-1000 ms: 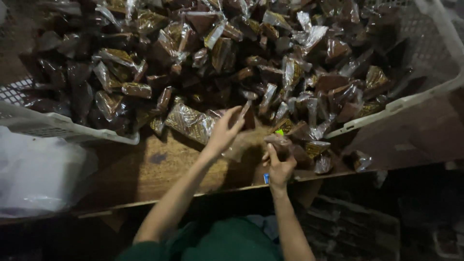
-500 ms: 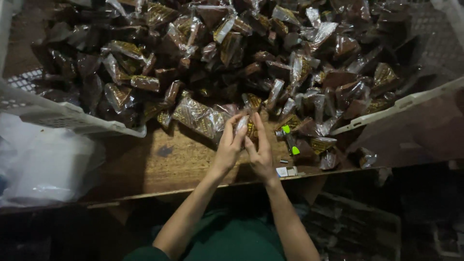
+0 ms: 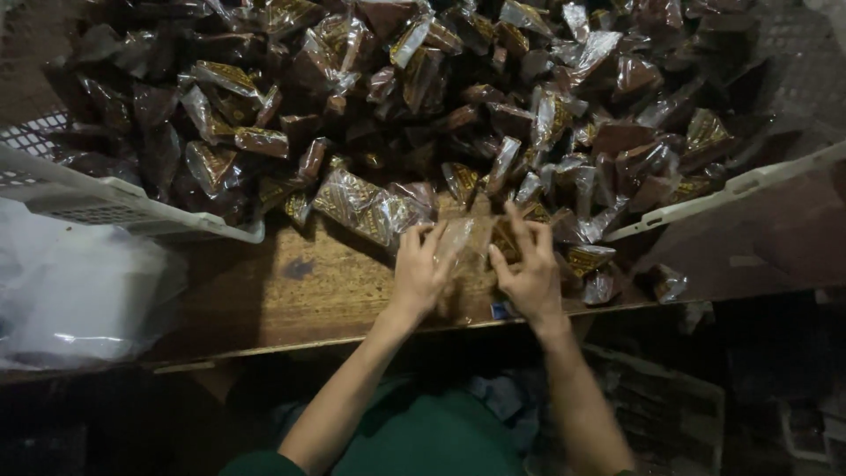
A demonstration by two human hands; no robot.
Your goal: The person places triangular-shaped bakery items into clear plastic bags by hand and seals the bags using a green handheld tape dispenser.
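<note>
Both hands meet at the near edge of the wooden worktop (image 3: pixel 291 295), just in front of a large heap of wrapped brown packets (image 3: pixel 423 97). The left hand (image 3: pixel 419 273) and the right hand (image 3: pixel 529 269) hold between them a clear plastic bag (image 3: pixel 463 242), see-through and pale against the wood. The left fingers (image 3: pixel 423 240) are curled onto the bag's left side, and the right fingers (image 3: pixel 520 231) are pressed on its right side, so both hands are closed on the bag rather than spread free. The picture is blurred here, and whether the bag has anything in it cannot be told.

The bag sits at the foot of the heap, touching or nearly touching the nearest packets. Those packets are dark brown in shiny clear wrap, some with a gold pattern, and they spill out of the heap onto the worktop beside the right hand. A white plastic crate (image 3: pixel 106 198) with a gridded wall bounds the heap on the left of the bag, and a second white crate rim (image 3: pixel 731 189) runs along the right of the heap. A small blue item (image 3: pixel 499 310) lies on the worktop just below the right hand. Far left of the bag, at the worktop's end, lies a bundle of white plastic (image 3: pixel 75 291). The person's green garment (image 3: pixel 423 436) shows below the worktop edge.
</note>
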